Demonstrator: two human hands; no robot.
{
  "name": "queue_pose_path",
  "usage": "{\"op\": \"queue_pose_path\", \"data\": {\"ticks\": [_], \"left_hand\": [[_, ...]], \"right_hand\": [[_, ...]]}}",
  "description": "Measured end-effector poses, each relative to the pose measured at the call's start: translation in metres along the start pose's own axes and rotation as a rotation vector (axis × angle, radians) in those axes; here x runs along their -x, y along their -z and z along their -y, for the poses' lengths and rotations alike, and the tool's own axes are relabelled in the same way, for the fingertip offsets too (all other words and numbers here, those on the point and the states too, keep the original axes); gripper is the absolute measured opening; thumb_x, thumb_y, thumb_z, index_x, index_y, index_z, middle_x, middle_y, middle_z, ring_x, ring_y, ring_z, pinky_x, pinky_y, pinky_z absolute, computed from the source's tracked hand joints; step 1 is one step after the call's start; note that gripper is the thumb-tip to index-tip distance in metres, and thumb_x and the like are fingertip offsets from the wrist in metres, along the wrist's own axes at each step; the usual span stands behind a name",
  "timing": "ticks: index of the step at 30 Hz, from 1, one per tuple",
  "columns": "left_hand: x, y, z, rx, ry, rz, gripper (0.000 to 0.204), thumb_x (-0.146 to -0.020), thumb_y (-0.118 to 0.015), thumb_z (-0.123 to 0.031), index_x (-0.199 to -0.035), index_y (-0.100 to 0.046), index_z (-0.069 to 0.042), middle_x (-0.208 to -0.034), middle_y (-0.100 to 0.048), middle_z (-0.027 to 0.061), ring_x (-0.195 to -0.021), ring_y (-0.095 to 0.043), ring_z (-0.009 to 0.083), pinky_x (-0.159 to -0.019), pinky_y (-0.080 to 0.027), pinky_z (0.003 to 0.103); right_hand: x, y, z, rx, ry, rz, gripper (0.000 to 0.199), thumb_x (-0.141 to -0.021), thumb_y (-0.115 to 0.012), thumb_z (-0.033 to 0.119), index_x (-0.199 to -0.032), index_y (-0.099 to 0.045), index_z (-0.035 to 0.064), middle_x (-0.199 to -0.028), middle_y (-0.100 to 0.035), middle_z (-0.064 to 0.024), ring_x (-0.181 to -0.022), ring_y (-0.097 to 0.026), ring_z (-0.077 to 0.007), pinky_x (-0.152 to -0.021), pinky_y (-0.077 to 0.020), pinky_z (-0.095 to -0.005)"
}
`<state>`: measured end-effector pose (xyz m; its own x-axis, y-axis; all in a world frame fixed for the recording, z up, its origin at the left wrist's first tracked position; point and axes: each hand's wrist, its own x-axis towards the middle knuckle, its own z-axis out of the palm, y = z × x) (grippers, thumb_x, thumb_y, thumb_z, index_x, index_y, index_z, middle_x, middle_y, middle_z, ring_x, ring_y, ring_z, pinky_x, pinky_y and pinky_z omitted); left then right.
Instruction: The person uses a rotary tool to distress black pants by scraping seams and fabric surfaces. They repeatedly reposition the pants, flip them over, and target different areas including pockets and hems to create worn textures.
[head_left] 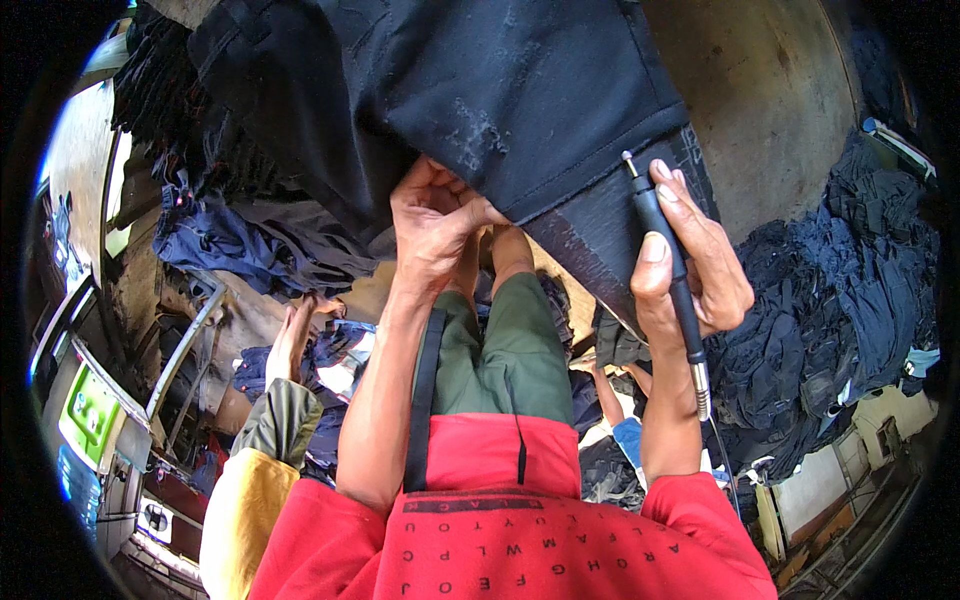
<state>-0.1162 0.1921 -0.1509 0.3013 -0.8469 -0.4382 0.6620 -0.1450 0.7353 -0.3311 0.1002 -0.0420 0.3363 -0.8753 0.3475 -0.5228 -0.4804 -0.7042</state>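
A black garment (pixel 540 90) with a stitched hem and scuffed, whitish worn patches lies spread over a dark board (pixel 590 225). At its near edge, my left hand (pixel 435 215) pinches the cloth between thumb and curled fingers, some of them tucked under it. My right hand (pixel 705 265) grips a black pen-shaped rotary tool (pixel 665 225). The tool's small round tip points up and left, beside the hem at the board's right part. From its metal lower end a thin cable runs down past my right forearm. I cannot tell whether the tip touches anything.
Piles of dark clothes (pixel 800 310) lie to the right; a blue-black heap (pixel 250 240) is at left. A brown board surface (pixel 770 110) spans the upper right. At lower left, another person's arm in a yellow and dark sleeve (pixel 250 490) is close beside me. A green tray (pixel 90 405) stands far left.
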Motion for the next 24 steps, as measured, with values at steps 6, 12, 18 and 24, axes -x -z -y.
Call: {"op": "queue_pose_path", "data": {"ticks": [6, 12, 18, 24], "left_hand": [[0.000, -0.002, -0.005, -0.064, 0.013, -0.015, 0.049, -0.074, -0.091, 0.014, -0.117, -0.070, 0.005, -0.119, -0.078, 0.0159, -0.111, -0.076, 0.0239, -0.103, -0.062, 0.040], [0.000, -0.008, -0.003, 0.016, -0.008, 0.013, 0.048, -0.074, -0.091, 0.015, -0.116, -0.071, 0.005, -0.117, -0.078, 0.0151, -0.110, -0.076, 0.0226, -0.103, -0.062, 0.039], [0.004, -0.009, -0.004, -0.009, -0.011, 0.022, 0.046, -0.075, -0.089, 0.016, -0.115, -0.070, 0.004, -0.117, -0.078, 0.0150, -0.110, -0.076, 0.0233, -0.103, -0.063, 0.039], [0.016, -0.014, -0.001, 0.020, -0.015, 0.038, 0.045, -0.076, -0.088, 0.017, -0.115, -0.070, 0.004, -0.117, -0.078, 0.0145, -0.111, -0.075, 0.0230, -0.102, -0.063, 0.038]], "right_hand": [[0.003, 0.003, 0.002, -0.028, 0.044, 0.085, 0.033, -0.093, -0.066, 0.003, -0.121, -0.074, -0.0136, -0.117, -0.078, -0.0333, -0.115, -0.078, -0.0425, -0.109, -0.0585, -0.0539], [0.002, 0.002, 0.008, -0.149, 0.135, 0.210, 0.032, -0.091, -0.068, 0.006, -0.116, -0.075, -0.0137, -0.111, -0.078, -0.0353, -0.113, -0.079, -0.0448, -0.105, -0.0610, -0.0557], [0.003, -0.006, 0.011, -0.174, 0.190, 0.203, 0.024, -0.091, -0.077, 0.011, -0.109, -0.082, -0.0033, -0.099, -0.082, -0.0209, -0.104, -0.083, -0.0380, -0.099, -0.0663, -0.0509], [0.010, 0.007, 0.018, -0.135, 0.167, 0.188, 0.026, -0.086, -0.076, 0.008, -0.108, -0.082, -0.0046, -0.104, -0.082, -0.0247, -0.103, -0.082, -0.0392, -0.098, -0.0668, -0.0490]]}}
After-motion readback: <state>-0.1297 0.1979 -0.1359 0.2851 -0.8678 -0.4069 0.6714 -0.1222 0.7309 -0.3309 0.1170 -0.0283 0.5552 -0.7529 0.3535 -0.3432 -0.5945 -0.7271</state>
